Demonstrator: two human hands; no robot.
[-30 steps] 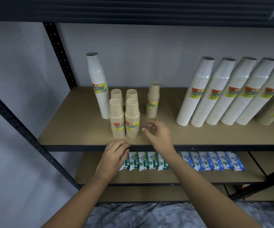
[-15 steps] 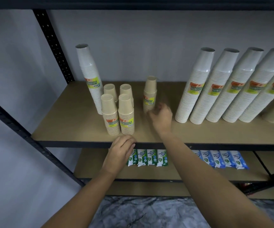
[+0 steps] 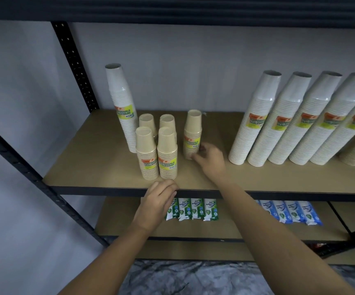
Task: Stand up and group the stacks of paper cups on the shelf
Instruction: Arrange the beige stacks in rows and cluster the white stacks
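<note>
Your right hand [image 3: 209,159] touches the base of a lone brown cup stack [image 3: 192,135] on the shelf [image 3: 91,167], fingers curled loosely at it; whether it grips, you cannot tell. Your left hand [image 3: 158,202] rests curled on the shelf edge, holding nothing. Four brown stacks [image 3: 157,150] stand just left beside a tall white stack [image 3: 122,107], and leaning white stacks [image 3: 295,122] crowd the right.
</note>
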